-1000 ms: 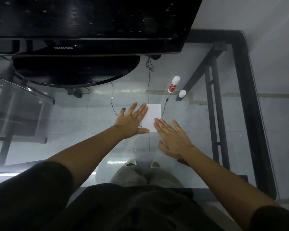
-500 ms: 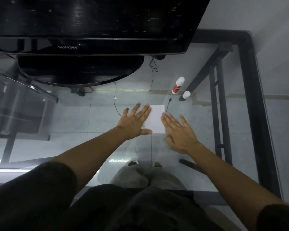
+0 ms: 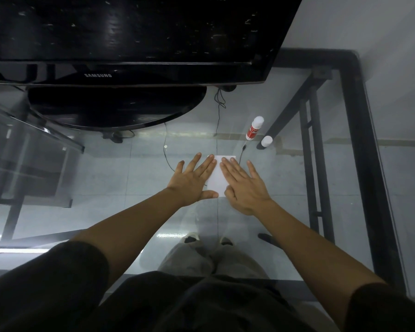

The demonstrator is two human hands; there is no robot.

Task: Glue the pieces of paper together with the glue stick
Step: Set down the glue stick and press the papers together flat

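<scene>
Looking down through a glass surface (image 3: 288, 183). Left hand (image 3: 194, 180) and right hand (image 3: 243, 188) both flat, fingers straight and spread, pressing on white paper (image 3: 217, 182) from either side, thumbs near its close edge. One sheet or several stacked: hard to tell from here. Beyond the right hand, apart from the paper, a red-and-white glue stick (image 3: 254, 128) on the glass, white cap (image 3: 266, 141) just beside it. Samsung television (image 3: 130, 32) at the far edge.

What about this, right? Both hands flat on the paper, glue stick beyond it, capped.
Not capped: head view shows the glue stick uncapped, its cap beside it. Left hand and right hand do lie flat on the paper.
</scene>
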